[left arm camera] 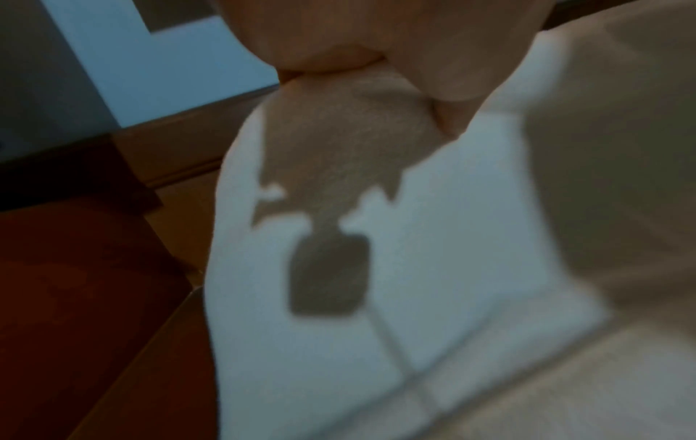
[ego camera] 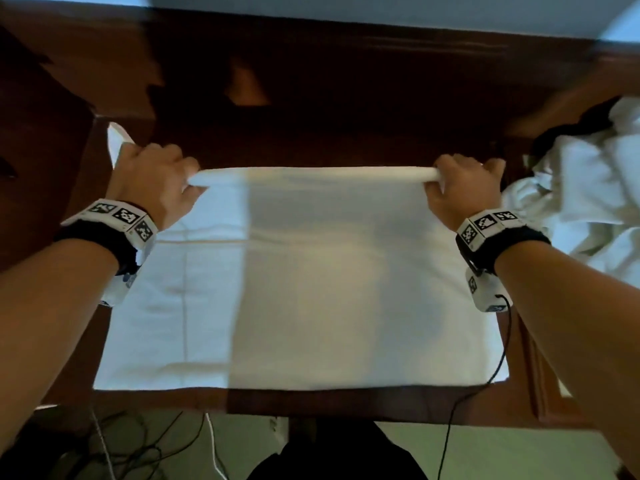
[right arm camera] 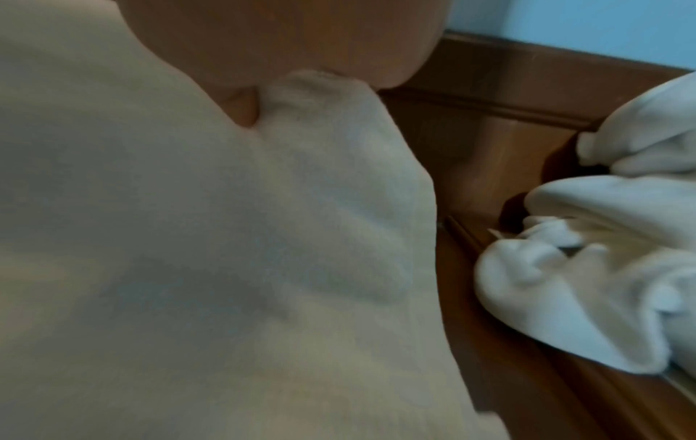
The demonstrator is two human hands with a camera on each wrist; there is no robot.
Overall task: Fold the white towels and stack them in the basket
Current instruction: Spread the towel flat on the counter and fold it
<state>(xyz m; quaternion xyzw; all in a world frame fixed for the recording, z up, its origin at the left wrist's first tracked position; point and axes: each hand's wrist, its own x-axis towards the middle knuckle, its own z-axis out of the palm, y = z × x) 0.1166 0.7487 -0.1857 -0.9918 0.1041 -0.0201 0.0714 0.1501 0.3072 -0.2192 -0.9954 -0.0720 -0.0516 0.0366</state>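
Towel [ego camera: 304, 271] stretched between hands, left [ego camera: 152, 181] and right [ego camera: 464, 192] gripping corners.

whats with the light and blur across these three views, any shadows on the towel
Head view: a broad shadow band runs down the middle of the towel, its left strip lit bluish; edges bend from the wide lens. Left wrist view: soft, with a sharp boxy shadow below the left hand. Right wrist view: blurred and dim under the right hand.
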